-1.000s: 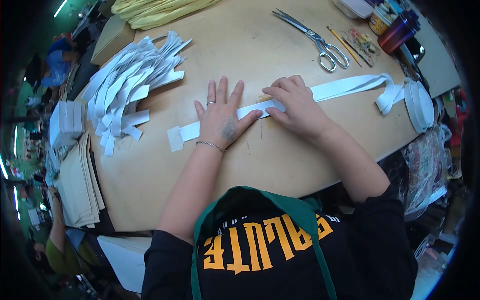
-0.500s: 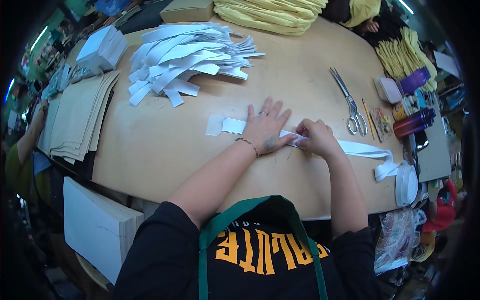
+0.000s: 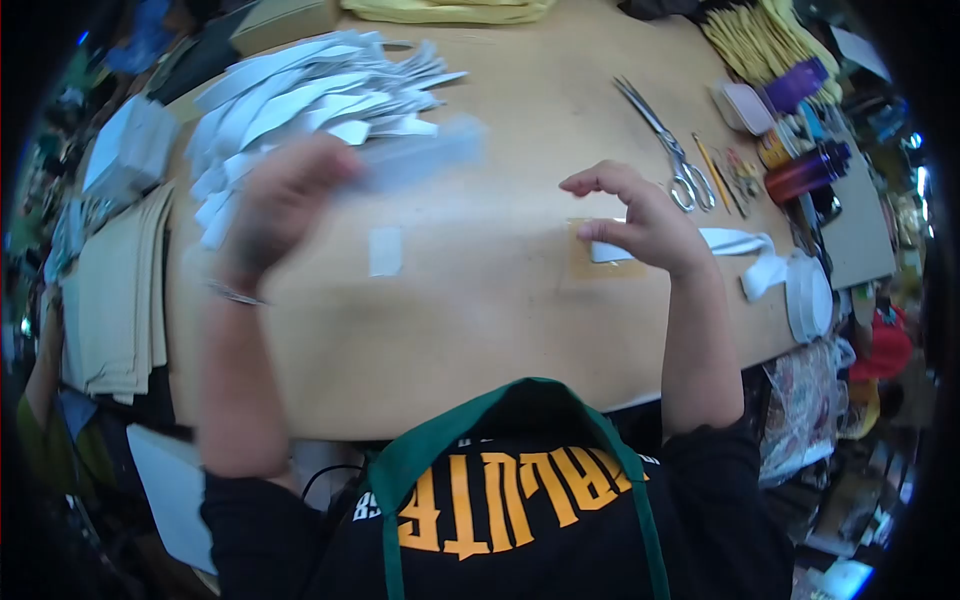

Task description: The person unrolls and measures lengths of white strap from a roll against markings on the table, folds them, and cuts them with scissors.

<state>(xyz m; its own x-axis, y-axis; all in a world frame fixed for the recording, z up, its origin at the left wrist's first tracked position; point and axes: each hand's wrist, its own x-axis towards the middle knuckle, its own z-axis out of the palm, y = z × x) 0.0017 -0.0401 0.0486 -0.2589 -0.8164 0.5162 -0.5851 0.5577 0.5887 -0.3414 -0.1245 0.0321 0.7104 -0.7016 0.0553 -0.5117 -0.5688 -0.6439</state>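
My left hand, smeared by motion, is raised at the near edge of a pile of cut white strips. Its fingers are closed on a short white strip, which points to the right and is blurred. My right hand has thumb and fingers apart, with nothing between them. Beneath it, the end of a white band lies on a yellowish tape patch. This band runs right, partly hidden by my hand, to a white roll. A small pale patch is stuck to the table between my hands.
Scissors, a pencil and a purple bottle lie at the right. Folded yellow cloth is at the back right. Stacked beige sheets and a white block line the left side of the table.
My left hand has lifted off the table and swung left toward the pile, carrying a short strip. My right hand has opened, uncovering the band's end. The view has shifted.
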